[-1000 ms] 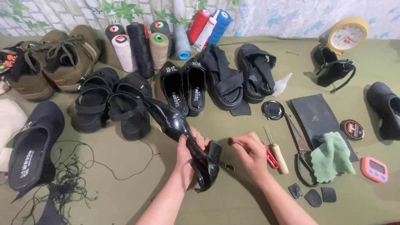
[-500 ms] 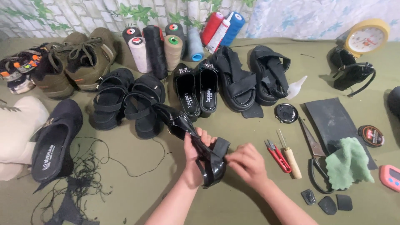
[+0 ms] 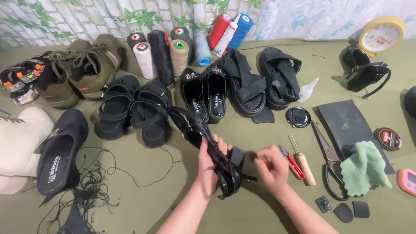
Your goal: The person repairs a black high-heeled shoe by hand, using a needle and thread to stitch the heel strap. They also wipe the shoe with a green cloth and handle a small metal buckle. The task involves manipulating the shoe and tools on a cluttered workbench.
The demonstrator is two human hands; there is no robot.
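Olive bench (image 3: 260,138) underneath: my left hand (image 3: 210,167) grips the black shoe (image 3: 208,151), its length running away leftward; my right hand (image 3: 271,167) pinches something small beside its near end.

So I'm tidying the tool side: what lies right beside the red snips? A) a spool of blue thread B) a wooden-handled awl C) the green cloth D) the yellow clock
B: the wooden-handled awl lies alongside the red snips, right of the right hand.
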